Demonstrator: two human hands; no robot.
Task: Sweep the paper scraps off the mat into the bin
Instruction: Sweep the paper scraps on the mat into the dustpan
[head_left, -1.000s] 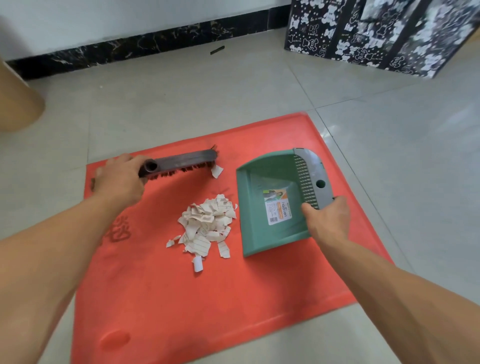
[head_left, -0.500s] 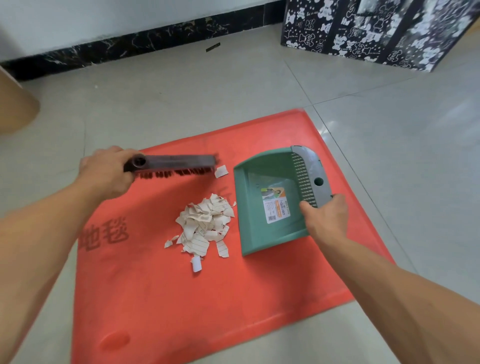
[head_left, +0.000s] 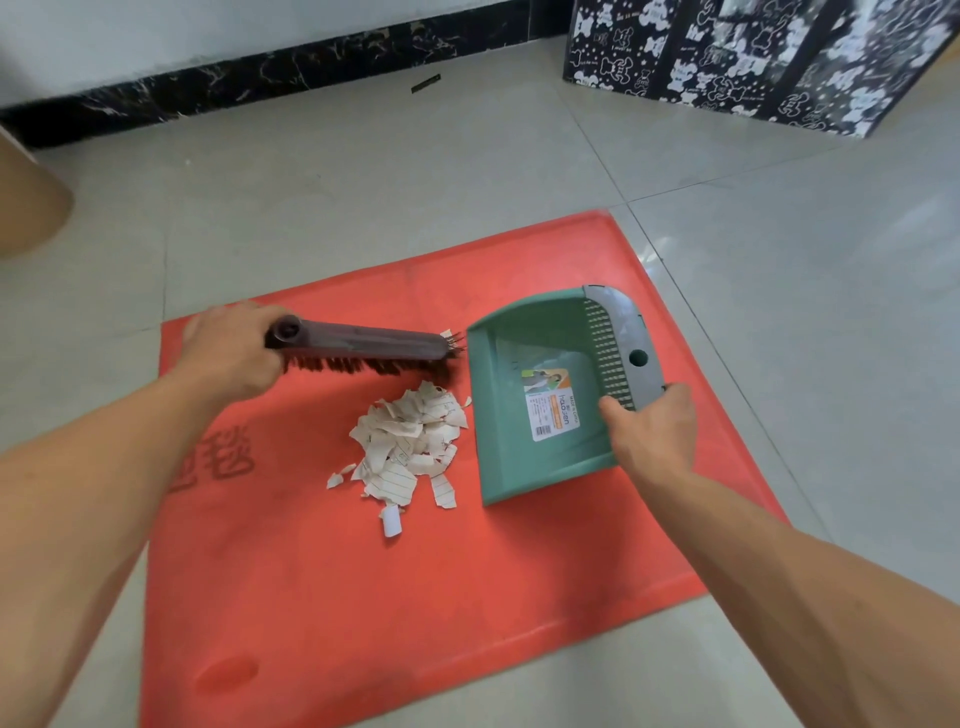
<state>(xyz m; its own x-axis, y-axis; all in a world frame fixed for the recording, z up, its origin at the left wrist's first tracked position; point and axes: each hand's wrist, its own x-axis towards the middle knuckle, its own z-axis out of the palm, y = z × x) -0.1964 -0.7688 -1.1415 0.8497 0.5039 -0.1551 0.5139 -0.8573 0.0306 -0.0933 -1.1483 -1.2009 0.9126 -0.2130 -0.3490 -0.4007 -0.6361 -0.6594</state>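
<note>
**A:** Start nearest the wearer. What comes first?

**B:** Two bare forearms reach out over the red mat (head_left: 322, 613). The right hand (head_left: 652, 434) is wrapped closed on the near end of the green dustpan (head_left: 530, 395), at its grey comb edge. The left hand (head_left: 231, 356) is fisted tight around the handle of the brown brush (head_left: 363, 348).

**A:** And the paper scraps (head_left: 408, 441)?

**B:** Heaped on the mat between the two hands, nearer the wearer than the bristles and to the right of the left fist. The pile lies just beside the dustpan's open left lip, a couple of pieces almost touching it. A few strays trail toward the wearer, and one scrap sits beyond the brush tip.

**A:** How does the brush lie?

**B:** Its long axis runs left to right, out from the left fist toward the pan, with the tip close to the pan's far left corner. Whether the bristles touch the mat I cannot tell.

**A:** So the coming move?

**B:** My reading: the pan's mouth lies to the right of the pile, yet the brush stands on its far side. The left hand is the one to act, and it probably needs to bring the bristles round to the pile's left, then push rightward while the right hand pins the pan.

**A:** The bin?

**B:** I can't pick one out. Farther off are pale floor tiles, a black patterned box (head_left: 753, 57) and a dark skirting board.
</note>
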